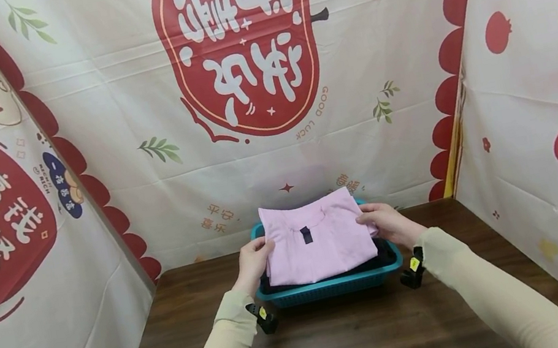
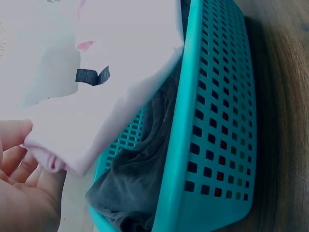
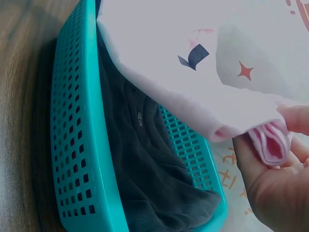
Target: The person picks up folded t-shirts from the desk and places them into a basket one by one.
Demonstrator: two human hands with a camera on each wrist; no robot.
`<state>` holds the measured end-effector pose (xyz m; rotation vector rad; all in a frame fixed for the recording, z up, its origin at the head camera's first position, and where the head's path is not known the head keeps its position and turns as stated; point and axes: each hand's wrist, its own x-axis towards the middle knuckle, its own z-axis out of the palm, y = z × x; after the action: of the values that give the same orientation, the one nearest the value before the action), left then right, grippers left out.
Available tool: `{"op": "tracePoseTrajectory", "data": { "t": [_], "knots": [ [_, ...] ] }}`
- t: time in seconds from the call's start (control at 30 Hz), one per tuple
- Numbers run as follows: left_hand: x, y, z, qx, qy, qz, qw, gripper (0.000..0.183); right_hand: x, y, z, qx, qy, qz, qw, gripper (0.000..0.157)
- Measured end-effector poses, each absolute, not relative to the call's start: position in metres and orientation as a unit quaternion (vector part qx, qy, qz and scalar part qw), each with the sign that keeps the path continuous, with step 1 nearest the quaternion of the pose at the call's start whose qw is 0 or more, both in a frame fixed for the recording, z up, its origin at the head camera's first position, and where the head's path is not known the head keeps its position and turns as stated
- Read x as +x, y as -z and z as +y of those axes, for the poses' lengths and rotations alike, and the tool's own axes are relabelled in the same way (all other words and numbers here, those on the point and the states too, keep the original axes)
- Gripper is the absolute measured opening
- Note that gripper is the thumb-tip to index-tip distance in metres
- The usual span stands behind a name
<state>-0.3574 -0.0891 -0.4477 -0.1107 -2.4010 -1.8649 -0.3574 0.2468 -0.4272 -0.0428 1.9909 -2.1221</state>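
A folded pink shirt (image 1: 326,252) with a dark neck label is held over a teal plastic basket (image 1: 333,289). My left hand (image 1: 254,260) pinches its left side, thumb on top and fingers beneath. On the opposite side my right hand (image 1: 391,224) grips the folded edge the same way; the rolled layers show between thumb and fingers in the right wrist view. Under the shirt, a dark grey garment (image 3: 149,164) lies inside the basket, partly hidden by the pink cloth. The shirt's near edge overlaps the basket's front rim in the left wrist view.
The basket stands on a dark brown wooden table (image 1: 342,343), near its back edge. A printed cloth backdrop (image 1: 138,199) rises right behind it, with similar cloth walls on the left and right. Each wrist wears a small black camera (image 1: 412,270).
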Motion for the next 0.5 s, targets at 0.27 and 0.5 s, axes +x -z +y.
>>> {"op": "tracePoseTrajectory", "data": {
  "t": [0.27,0.5],
  "knots": [
    [-0.3554,0.4504,-0.0828,-0.029,0.598,-0.799,0.061,0.026,-0.3558,0.4311,0.245,-0.018,0.708,0.697,0.116,0.054],
    [-0.3564,0.4531,-0.0796,-0.026,0.595,-0.802,0.048,0.026,-0.3581,0.4365,0.2443,-0.004,0.704,0.7,0.115,0.053]
  ]
}}
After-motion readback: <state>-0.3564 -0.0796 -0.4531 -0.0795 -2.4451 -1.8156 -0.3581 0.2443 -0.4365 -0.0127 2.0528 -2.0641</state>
